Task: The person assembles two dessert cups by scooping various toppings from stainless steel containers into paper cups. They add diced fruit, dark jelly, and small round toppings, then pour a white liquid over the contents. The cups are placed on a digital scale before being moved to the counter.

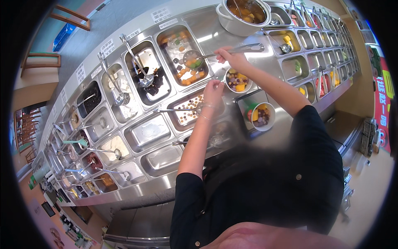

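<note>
My right hand [228,57] grips the handle of a metal slotted ladle [192,59], whose bowl holds orange and green pieces over a steel pan of colored cubes [187,77]. With its fingertips my left hand [214,87] touches or nears the left rim of a white bowl [238,80] containing dark and purple balls and yellow chunks; whether it grips the rim I cannot tell. Below that bowl, a white paper cup [264,116] with similar balls and yellow chunks stands on a dark-edged tray [252,133]. My left forearm passes over a pan of small brown balls [186,109].
A white pot of brown liquid [243,15] stands at the top. Steel pans with ladles, including one of black jelly [152,90] and one of white pieces [122,84], run leftward. At right are smaller pans [295,69], some with metal tongs [321,82].
</note>
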A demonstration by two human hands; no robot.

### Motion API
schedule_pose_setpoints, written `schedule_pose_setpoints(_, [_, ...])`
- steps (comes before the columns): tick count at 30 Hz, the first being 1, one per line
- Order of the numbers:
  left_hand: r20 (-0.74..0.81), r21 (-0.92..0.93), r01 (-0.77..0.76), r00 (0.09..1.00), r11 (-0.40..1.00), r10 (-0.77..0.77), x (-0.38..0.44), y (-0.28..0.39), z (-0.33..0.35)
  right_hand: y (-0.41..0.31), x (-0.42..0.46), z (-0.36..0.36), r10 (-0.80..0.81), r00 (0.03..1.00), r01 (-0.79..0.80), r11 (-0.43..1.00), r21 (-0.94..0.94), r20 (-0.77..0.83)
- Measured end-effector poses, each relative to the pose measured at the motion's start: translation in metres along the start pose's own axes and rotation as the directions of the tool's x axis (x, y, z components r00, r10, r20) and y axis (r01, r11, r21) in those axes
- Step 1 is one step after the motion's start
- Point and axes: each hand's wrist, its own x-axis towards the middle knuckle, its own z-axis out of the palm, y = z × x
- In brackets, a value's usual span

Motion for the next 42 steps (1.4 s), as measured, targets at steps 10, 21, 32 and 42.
schedule_pose_setpoints(10, [0.136, -0.35, 0.535, 0.841, 0.769, -0.523, 0.01, 0.015, 0.024, -0.018, -0.01, -0.013, 0.0, 0.993, 0.026, 0.973, -0.228, 0.115])
schedule_pose_setpoints(21, [-0.12, -0.086, 0.193, 0.972, 0.977, -0.203, 0.001, 0.013, 0.015, -0.009, -0.003, -0.01, -0.096, 0.992, 0.1, 0.994, -0.05, 0.077])
schedule_pose_setpoints(32, [-0.162, 0.342, 0.06, 0.987, 0.938, -0.004, -0.003, -0.075, -0.023, -0.029, 0.005, 0.001, -0.053, 0.991, 0.056, 0.998, -0.018, 0.124])
schedule_pose_setpoints(42, [-0.225, -0.223, 0.482, 0.82, 0.847, -0.526, -0.02, 0.027, -0.089, -0.036, 0.0, 0.005, -0.093, 0.986, 0.095, 0.995, -0.012, 0.137])
